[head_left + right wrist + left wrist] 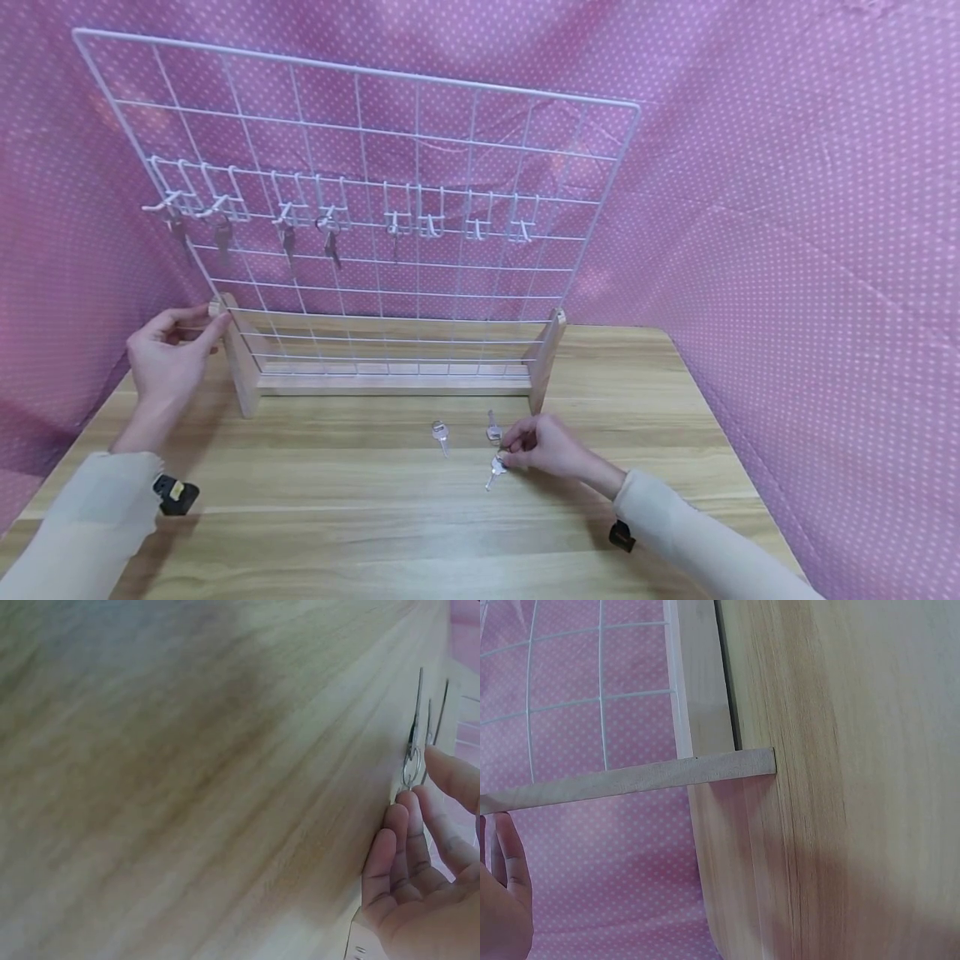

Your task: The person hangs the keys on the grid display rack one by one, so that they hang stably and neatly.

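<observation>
On the left, my left hand (168, 354) grips the upper end of the wooden side support (238, 358) of a white wire grid rack (360, 129). In the left wrist view its fingers (514, 855) touch that wooden piece (630, 780). Low on the right, my right hand (551, 446) pinches the small ring of a key (495, 471) at the tabletop. The right wrist view shows the ring (411, 766) by the thumb and fingertips. Close by lie a second key (493, 429) and a third key (441, 435).
White hooks (431, 225) line the grid; several on the left carry keys (331, 246), those on the right hang bare. The rack stands on a wooden table (337, 517). Pink dotted cloth (787, 208) surrounds the back and sides.
</observation>
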A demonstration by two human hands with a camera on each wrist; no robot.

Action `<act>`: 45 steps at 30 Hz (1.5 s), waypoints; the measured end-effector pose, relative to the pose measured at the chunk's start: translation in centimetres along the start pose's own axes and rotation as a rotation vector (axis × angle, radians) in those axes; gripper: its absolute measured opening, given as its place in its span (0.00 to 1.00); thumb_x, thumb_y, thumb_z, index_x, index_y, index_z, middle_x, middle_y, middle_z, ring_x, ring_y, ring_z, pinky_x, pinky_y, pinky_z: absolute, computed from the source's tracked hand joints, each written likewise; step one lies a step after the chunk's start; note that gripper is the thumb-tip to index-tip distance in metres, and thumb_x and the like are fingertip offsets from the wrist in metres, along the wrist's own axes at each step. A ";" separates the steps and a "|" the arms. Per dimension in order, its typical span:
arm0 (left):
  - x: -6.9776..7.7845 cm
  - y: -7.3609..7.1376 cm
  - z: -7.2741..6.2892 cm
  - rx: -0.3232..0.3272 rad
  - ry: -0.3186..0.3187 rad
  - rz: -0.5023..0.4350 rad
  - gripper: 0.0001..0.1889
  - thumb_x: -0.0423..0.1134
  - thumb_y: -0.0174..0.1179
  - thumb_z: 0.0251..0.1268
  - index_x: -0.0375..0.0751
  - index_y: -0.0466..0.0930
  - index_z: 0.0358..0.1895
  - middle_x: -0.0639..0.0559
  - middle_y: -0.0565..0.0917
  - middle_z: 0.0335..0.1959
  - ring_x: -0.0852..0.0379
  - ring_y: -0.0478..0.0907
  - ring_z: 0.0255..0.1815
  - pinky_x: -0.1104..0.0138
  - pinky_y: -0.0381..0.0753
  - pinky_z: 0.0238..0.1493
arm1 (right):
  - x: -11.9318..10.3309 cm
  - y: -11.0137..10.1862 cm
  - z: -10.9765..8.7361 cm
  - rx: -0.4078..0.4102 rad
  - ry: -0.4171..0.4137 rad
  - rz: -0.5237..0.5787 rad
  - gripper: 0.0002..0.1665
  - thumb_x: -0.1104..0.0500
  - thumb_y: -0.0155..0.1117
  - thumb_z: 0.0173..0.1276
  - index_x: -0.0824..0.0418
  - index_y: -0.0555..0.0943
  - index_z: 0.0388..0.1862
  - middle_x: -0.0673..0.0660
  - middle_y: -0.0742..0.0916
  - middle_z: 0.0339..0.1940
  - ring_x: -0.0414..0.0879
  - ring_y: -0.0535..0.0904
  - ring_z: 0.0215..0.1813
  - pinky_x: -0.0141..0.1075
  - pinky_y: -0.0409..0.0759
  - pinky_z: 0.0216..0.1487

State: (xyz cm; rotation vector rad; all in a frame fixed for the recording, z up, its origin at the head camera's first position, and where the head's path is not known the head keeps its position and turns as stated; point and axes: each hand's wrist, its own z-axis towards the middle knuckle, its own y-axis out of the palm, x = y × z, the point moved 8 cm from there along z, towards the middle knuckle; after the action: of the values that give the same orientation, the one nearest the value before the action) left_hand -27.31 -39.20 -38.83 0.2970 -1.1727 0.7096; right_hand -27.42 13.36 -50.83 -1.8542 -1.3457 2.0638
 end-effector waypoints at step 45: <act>-0.2 0.2 0.0 0.006 -0.013 -0.038 0.11 0.32 0.75 0.63 0.38 0.90 0.48 0.76 0.86 0.31 0.75 0.81 0.25 0.84 0.83 0.27 | -2.5 -1.8 -0.8 0.099 0.063 0.209 0.10 0.59 0.77 0.67 0.66 0.88 0.40 0.55 0.90 0.35 0.38 0.77 0.32 0.24 0.76 0.33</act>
State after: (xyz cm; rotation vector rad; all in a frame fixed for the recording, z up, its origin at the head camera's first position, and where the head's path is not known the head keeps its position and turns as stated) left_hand -27.52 -39.13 -39.04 0.3282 -1.1742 0.6790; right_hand -26.92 13.48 -47.69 -2.0759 -1.0552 2.1011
